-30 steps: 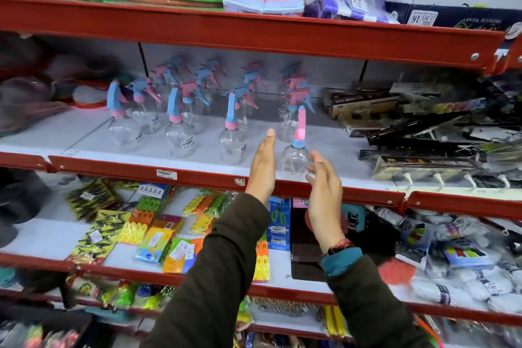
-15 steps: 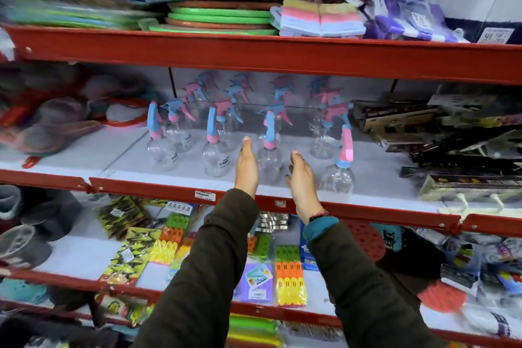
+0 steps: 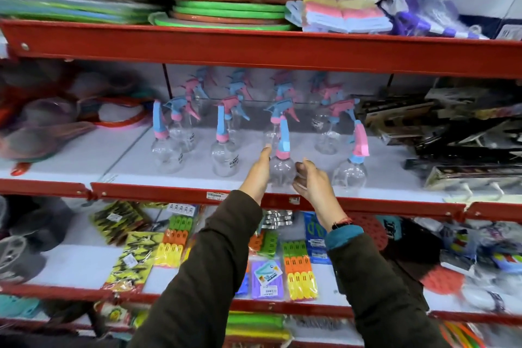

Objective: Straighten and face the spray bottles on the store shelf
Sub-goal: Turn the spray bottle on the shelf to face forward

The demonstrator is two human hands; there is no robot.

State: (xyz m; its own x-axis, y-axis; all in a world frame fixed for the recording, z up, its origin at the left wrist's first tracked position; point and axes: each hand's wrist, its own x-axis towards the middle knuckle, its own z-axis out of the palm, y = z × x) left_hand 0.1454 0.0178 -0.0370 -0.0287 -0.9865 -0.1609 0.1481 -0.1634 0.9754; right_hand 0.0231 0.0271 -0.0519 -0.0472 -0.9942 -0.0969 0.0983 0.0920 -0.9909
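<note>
- Currently the target spray bottle (image 3: 282, 162) stands upright at the front of the middle shelf (image 3: 135, 167), third in the front row; clear round body, pink collar, blue trigger head edge-on to me.
- My left hand (image 3: 257, 171) is flat against the bottle's left side, fingers straight and together, thumb tip near the collar. It presses, it does not wrap.
- My right hand (image 3: 309, 179) is cupped on the bottle's right side, fingers curled toward the body. Contact looks real, but I can't tell whether the fingers close around the back.
- So the bottle is pinched between both palms, base on the shelf as far as I can see.
- Front row neighbours: two blue-headed bottles to the left (image 3: 166, 154) (image 3: 225, 157), one pink-headed bottle to the right (image 3: 350, 171), each well apart from the held one.
- Back rows: more bottles (image 3: 329, 133), trigger heads turned various ways, some blurred.
- Red shelf edge (image 3: 169, 192) runs just below my hands, with a small price label (image 3: 216, 195) on it.
- Lower shelf holds packs of coloured clips (image 3: 299, 271); upper shelf holds green round trays (image 3: 226, 13) and sponge packs (image 3: 344, 15).
- Edges of the view are motion-blurred.
</note>
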